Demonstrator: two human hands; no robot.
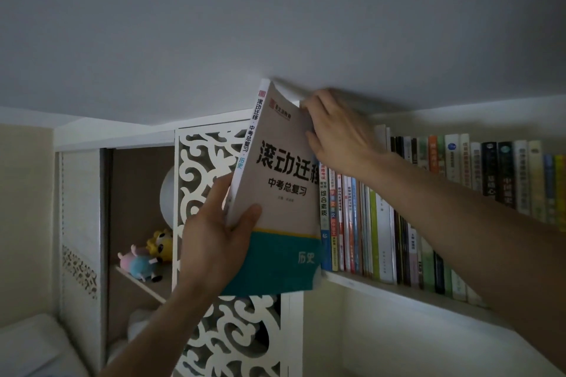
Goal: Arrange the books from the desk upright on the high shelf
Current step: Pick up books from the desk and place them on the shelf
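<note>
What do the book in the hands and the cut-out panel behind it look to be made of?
Book: paperback, it seems; the matte card cover bends at its top corner under the right hand. Cut-out panel: white, smooth, rigid sheet with scroll openings, perhaps painted board or plastic; the look leaves that open.

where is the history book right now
In the head view the book is centre frame, held upright at the left end of the row of books on the shelf, between the left hand and right hand.
</note>
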